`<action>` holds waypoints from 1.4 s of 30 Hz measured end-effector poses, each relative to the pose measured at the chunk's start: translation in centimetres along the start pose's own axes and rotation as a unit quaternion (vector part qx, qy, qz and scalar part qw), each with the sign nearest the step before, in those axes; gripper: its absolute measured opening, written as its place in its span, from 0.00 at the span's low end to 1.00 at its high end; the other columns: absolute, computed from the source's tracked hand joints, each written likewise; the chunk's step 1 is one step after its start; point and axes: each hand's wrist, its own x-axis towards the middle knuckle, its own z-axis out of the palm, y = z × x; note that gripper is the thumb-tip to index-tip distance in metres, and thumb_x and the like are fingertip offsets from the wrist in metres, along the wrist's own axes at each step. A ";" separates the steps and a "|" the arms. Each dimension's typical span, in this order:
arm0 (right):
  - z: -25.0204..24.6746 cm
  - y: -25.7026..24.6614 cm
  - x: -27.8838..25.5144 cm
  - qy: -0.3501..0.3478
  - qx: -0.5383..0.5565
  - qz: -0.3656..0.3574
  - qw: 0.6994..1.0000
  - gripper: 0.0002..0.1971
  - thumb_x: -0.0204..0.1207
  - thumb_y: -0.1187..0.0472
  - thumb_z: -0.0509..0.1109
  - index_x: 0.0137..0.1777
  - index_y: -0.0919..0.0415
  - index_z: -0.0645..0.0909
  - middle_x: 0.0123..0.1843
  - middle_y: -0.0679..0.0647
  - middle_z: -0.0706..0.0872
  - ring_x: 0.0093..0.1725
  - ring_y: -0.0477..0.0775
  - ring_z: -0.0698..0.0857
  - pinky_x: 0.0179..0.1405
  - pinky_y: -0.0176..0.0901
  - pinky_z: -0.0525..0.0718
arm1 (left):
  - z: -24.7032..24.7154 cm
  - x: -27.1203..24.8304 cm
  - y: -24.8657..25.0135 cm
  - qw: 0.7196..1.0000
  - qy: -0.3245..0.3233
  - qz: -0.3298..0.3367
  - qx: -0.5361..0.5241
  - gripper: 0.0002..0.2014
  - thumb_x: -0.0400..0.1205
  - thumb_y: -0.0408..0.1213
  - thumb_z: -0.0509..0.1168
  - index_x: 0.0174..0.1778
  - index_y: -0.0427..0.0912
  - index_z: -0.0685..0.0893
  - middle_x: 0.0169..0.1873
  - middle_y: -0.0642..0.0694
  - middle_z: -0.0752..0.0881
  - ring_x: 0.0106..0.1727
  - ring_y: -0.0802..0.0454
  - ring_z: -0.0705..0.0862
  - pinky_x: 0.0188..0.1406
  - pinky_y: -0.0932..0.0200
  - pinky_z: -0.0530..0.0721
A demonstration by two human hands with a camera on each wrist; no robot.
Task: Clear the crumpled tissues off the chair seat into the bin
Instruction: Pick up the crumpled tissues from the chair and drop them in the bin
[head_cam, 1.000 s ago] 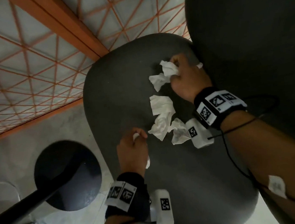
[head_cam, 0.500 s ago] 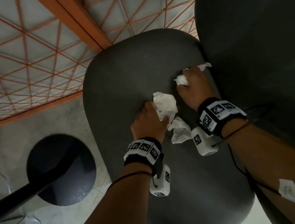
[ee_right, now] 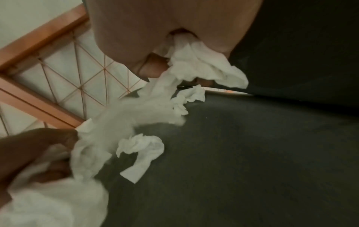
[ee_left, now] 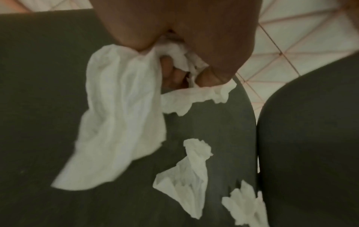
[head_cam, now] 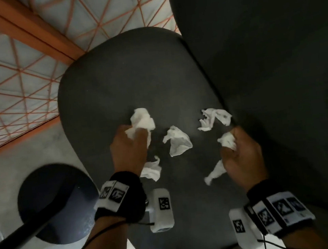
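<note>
Grey floor (head_cam: 28, 153) and a wall of white panels with orange bars (head_cam: 17, 65) lay behind a dark grey chair seat (head_cam: 124, 81). Its tall dark back (head_cam: 276, 69) stood on the right side of the seat.

Low on the left, down on the floor beside the seat, sat a round dark bin (head_cam: 43, 193). A dark pole (head_cam: 28, 234) crossed over it. What was inside the bin could not be told, as it looked only dark.

The left hand (head_cam: 128, 149) was over the middle of the seat. Its grip was curled round a bunch of white tissue (head_cam: 142, 120), and more tissue hung out below the hand. In the left wrist view a long white piece (ee_left: 120, 122) trailed from the curled fingers (ee_left: 170, 73) down to the seat.

The right hand (head_cam: 241, 156) was close to the chair back. Its grip was also curled round tissue (head_cam: 228, 140), and a white tail of it (head_cam: 214, 174) stuck out under the hand.

Two loose crumpled tissues lay on the seat. One (head_cam: 177, 141) was between the two hands, touching neither. The other (head_cam: 214, 118) lay further back, just beside the chair back and near the right hand.

Both wrists wore black bands with white tags (head_cam: 114, 194).
</note>
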 end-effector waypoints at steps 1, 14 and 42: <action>0.3 0.2 -0.3 -0.001 -0.017 0.006 1.000 0.05 0.70 0.64 0.67 0.44 0.58 0.75 0.36 0.48 0.80 0.37 0.47 0.81 0.39 0.41 0.76 | -0.4 -0.4 -0.4 1.000 0.005 -0.011 -0.021 0.09 0.78 0.38 0.65 0.52 0.41 0.83 0.41 0.47 0.86 0.44 0.47 0.84 0.39 0.58 0.75; 3.0 0.2 5.4 -0.072 -0.192 0.074 0.976 0.29 0.81 0.41 0.59 0.80 0.38 0.54 0.65 0.63 0.83 0.61 0.68 0.84 0.56 0.56 0.80 | 3.3 -5.4 -1.0 0.993 -0.066 0.082 0.047 0.12 0.79 0.42 0.65 0.57 0.50 0.76 0.42 0.50 0.85 0.43 0.48 0.88 0.42 0.59 0.84; -0.4 0.5 -2.3 -0.045 0.034 0.125 0.990 0.16 0.75 0.53 0.71 0.33 0.65 0.78 0.29 0.57 0.84 0.30 0.52 0.82 0.28 0.41 0.76 | 2.9 -9.2 -2.4 0.986 -0.038 -0.025 -0.162 0.11 0.78 0.26 0.58 0.40 0.49 0.74 0.34 0.47 0.84 0.34 0.52 0.86 0.32 0.60 0.83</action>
